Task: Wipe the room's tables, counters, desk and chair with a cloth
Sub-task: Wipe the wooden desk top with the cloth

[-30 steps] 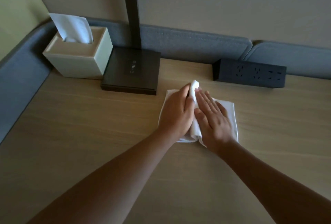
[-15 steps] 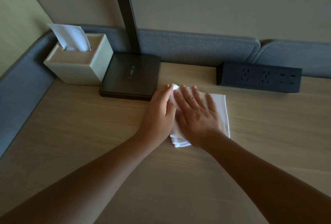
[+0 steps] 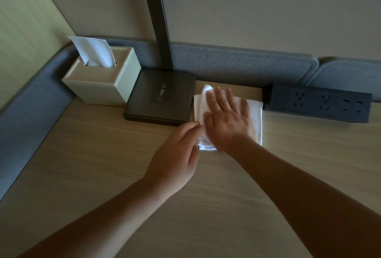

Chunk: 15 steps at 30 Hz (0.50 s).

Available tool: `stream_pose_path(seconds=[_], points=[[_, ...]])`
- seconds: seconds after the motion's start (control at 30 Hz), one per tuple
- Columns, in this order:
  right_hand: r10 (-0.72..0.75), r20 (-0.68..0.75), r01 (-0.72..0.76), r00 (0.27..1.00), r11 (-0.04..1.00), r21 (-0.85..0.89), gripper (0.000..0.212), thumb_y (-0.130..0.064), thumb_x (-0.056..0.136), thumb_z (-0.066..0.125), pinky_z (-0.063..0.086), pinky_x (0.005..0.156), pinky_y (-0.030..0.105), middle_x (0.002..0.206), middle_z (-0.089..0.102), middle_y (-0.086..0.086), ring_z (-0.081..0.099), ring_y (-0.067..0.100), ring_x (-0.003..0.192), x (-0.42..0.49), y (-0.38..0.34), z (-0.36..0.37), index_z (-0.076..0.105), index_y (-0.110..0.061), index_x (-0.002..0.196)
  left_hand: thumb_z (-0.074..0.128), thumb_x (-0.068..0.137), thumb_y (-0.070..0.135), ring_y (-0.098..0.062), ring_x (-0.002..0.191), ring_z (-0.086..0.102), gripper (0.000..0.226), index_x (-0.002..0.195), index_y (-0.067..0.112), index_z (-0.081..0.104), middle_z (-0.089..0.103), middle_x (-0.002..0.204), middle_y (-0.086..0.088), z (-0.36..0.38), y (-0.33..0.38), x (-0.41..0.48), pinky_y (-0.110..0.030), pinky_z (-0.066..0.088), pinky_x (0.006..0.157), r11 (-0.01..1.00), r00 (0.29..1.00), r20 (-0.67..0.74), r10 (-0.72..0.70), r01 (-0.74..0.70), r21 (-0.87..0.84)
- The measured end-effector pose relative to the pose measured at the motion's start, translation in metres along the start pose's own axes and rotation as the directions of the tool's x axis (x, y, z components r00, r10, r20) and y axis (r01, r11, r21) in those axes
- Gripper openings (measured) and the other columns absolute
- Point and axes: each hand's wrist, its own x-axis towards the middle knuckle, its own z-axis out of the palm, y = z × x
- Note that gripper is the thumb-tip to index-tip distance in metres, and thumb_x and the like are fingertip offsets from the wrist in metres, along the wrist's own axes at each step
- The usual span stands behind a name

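Observation:
A white cloth lies flat on the light wooden desk, in the gap between the lamp base and the power strip. My right hand presses flat on the cloth with fingers spread, covering most of it. My left hand rests on the desk just left of the cloth, its fingertips touching the cloth's near left corner, fingers loosely together.
A black lamp base with its upright post stands left of the cloth. A beige tissue box sits in the far left corner. A black power strip lies at the right. A grey padded rail lines the desk's back and left edges.
The cloth has slid away from me toward the back rail under my right hand. My left hand has come off the cloth and now only touches its corner.

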Motion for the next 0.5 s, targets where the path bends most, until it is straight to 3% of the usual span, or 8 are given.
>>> stream_pose_path(seconds=[0.1, 0.2, 0.33, 0.5], points=[[-0.025, -0.042, 0.026, 0.999, 0.999, 0.025, 0.063, -0.045, 0.103, 0.011, -0.009, 0.126, 0.046, 0.17, -0.013, -0.006, -0.02, 0.014, 0.154, 0.015, -0.005, 0.0, -0.002, -0.028, 0.163, 0.058, 0.092, 0.007, -0.017, 0.123, 0.057, 0.046, 0.137, 0.006, 0.059, 0.056, 0.138, -0.005, -0.006, -0.001, 0.004, -0.022, 0.052, 0.088, 0.981, 0.996, 0.031, 0.087, -0.091, 0.172], [-0.067, -0.098, 0.073, 0.993, 0.995, 0.064, 0.062, -0.038, 0.105, 0.019, -0.005, 0.127, 0.038, 0.172, -0.003, -0.004, -0.011, 0.013, 0.156, 0.026, -0.008, -0.001, 0.005, -0.022, 0.164, 0.053, 0.089, 0.007, -0.025, 0.124, 0.058, 0.044, 0.132, 0.0, 0.062, 0.061, 0.13, -0.011, -0.011, -0.003, 0.013, -0.031, 0.051, 0.1, 0.936, 0.989, 0.055, 0.14, -0.151, 0.319], [-0.09, -0.147, 0.108, 0.985, 0.987, 0.117, 0.06, -0.033, 0.106, 0.023, 0.003, 0.128, 0.034, 0.171, 0.008, 0.0, 0.0, 0.013, 0.158, 0.035, -0.009, -0.003, 0.013, -0.018, 0.164, 0.043, 0.094, 0.015, -0.027, 0.14, 0.046, 0.05, 0.14, 0.003, 0.057, 0.057, 0.142, -0.01, -0.015, -0.002, 0.024, -0.044, 0.033, 0.12, 0.852, 0.986, 0.127, 0.104, -0.155, 0.501], [-0.093, -0.141, 0.111, 0.986, 0.985, 0.129, 0.058, -0.033, 0.107, 0.022, 0.007, 0.128, 0.036, 0.171, 0.013, 0.001, 0.004, 0.013, 0.157, 0.043, -0.007, -0.007, 0.013, -0.024, 0.164, 0.029, 0.095, 0.019, -0.022, 0.15, 0.031, 0.059, 0.151, 0.006, 0.043, 0.044, 0.154, -0.009, -0.011, 0.002, 0.035, -0.046, 0.011, 0.127, 0.822, 0.985, 0.166, 0.045, -0.131, 0.555]])
